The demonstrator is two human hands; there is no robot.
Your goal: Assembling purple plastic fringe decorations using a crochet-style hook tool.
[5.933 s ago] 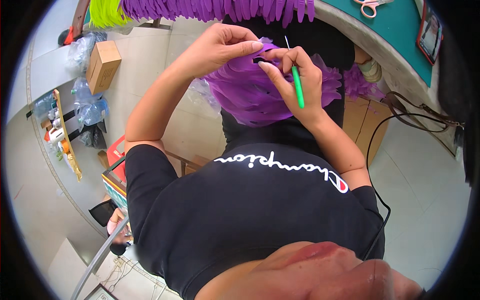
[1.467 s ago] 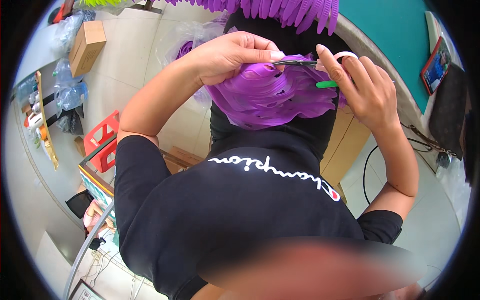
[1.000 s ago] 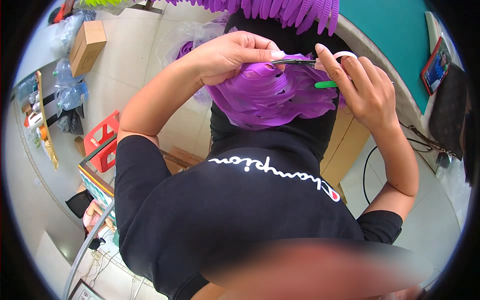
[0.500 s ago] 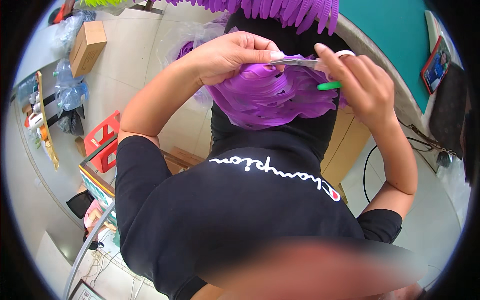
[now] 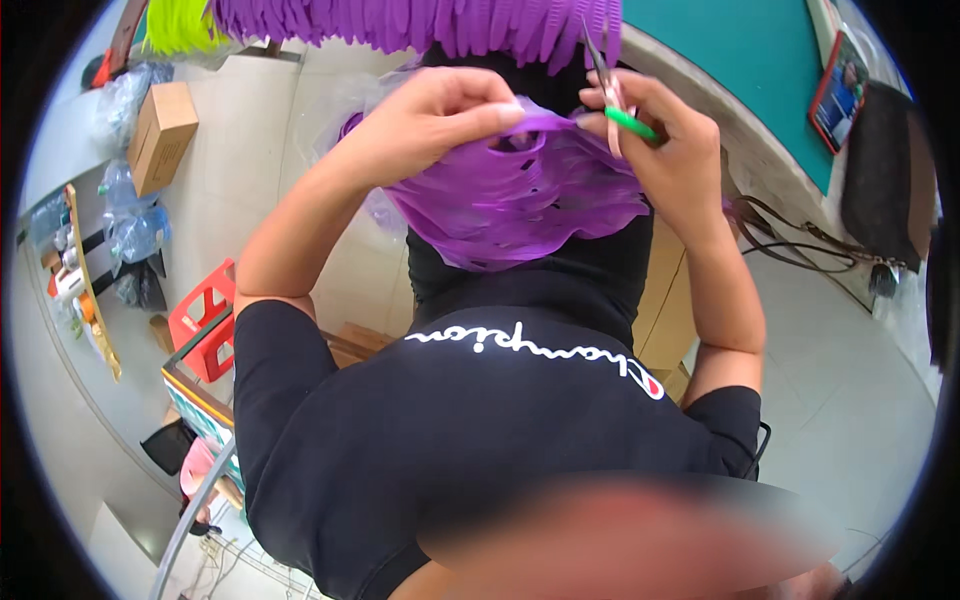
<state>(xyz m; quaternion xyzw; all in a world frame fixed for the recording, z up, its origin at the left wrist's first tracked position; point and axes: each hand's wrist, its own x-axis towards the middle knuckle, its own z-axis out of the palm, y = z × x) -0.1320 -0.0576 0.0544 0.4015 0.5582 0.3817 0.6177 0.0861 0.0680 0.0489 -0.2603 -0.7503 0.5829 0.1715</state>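
Holding throughout: two bare hands, one material, two tools.

Item, left hand: thumb and fingers closed in a pinch on the upper edge of a sheer purple layered material.

Item, the sheer purple layered material: located below and between the fingers of both hands, hanging in loose, slit folds over black-clad thighs; its upper edge ran as a narrow band from the left fingertips to the right ones. Whether the right fingertips gripped that band or only touched it could not be told.

Item, right hand: fingers curled around scissors with pale pink handles, slender metal blades directed upward, above the fingertips. Also in the same fingers, a bright green rod-shaped handle, slanting across the pink handles.

Item, above the fingers of both hands: a dense row of purple finger-shaped strips; at its left end, a lime-green bunch of similar strips.

Item, above and right of the right fingers: a table with a green top; on it, a red-edged phone with a lit screen.

Item, right of the right fingers: a dark soft bag.

Item, far left of the left fingers: a brown cardboard box; lower, a red plastic stool.
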